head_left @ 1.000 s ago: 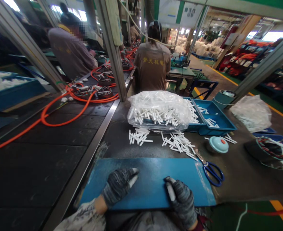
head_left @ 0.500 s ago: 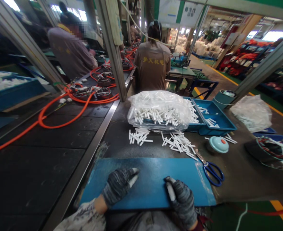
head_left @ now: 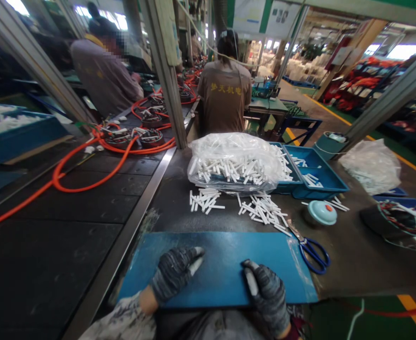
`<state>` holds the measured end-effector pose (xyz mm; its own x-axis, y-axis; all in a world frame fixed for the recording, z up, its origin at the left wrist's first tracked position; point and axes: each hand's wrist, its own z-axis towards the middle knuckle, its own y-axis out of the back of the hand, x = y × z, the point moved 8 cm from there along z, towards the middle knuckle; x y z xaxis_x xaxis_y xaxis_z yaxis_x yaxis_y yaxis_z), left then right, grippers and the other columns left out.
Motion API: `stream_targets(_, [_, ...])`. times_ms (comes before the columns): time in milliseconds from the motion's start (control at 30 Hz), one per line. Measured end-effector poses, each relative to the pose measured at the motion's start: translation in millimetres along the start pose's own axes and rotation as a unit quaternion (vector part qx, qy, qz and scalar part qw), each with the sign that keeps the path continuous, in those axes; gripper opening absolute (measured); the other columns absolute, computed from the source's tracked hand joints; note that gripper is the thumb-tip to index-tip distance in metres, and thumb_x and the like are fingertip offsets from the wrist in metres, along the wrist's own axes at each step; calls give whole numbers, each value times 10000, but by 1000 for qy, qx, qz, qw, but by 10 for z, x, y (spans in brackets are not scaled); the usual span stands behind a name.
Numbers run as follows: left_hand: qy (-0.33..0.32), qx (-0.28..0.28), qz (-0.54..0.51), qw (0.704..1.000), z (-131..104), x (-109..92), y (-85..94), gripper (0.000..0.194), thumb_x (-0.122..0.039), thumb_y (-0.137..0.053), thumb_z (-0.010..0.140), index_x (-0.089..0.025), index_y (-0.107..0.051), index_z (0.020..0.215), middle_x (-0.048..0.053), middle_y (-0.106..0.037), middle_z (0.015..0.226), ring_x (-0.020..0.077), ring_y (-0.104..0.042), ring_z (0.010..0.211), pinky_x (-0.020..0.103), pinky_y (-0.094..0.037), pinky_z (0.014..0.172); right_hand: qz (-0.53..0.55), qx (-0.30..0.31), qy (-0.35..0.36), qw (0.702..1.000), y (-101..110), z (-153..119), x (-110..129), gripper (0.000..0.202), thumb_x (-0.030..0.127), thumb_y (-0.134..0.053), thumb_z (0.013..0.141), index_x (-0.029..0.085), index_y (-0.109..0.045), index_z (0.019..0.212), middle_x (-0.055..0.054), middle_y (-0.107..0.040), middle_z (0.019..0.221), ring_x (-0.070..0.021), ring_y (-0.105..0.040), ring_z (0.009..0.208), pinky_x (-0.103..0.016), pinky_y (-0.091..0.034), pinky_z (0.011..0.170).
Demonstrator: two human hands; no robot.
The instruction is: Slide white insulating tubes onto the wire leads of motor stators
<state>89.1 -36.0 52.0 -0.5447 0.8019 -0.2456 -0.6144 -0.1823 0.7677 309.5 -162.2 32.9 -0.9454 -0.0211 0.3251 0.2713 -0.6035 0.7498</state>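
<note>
Both hands wear grey striped gloves with pale fingertips and rest on a blue mat (head_left: 222,264). On its left part lies my left hand (head_left: 177,271), thumb and forefinger a little apart, nothing between them. My right hand (head_left: 266,293) is near the mat's right front, fingers curled in, and whether they hold anything is hidden. Beyond the mat are loose white tubes (head_left: 264,210) and a clear bag (head_left: 234,160) full of them. Blue-handled scissors (head_left: 314,255) lie at the mat's right edge.
A round light-blue container (head_left: 321,213) and blue trays (head_left: 321,174) stand at the right, with a wound motor part (head_left: 392,222) farther right. Orange cable (head_left: 83,189) loops over the dark line at left. A metal post (head_left: 168,85) rises ahead; two people sit beyond.
The orange cable and the wound parts on the line at left have shifted slightly left. Both of my hands have stayed in place.
</note>
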Motion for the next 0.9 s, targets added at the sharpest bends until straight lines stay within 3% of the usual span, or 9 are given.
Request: stream_targets(900, [-4, -1, 16, 1000, 6, 10, -5, 254, -322, -537, 1048, -255, -781, 1016, -23, -820, 893, 133, -762, 703, 244, -593, 669, 2, 8, -7, 1000, -13, -17, -21, 342, 369, -464, 1079, 236, -778, 1088, -56, -812, 899, -180, -751, 713, -283, -592, 687])
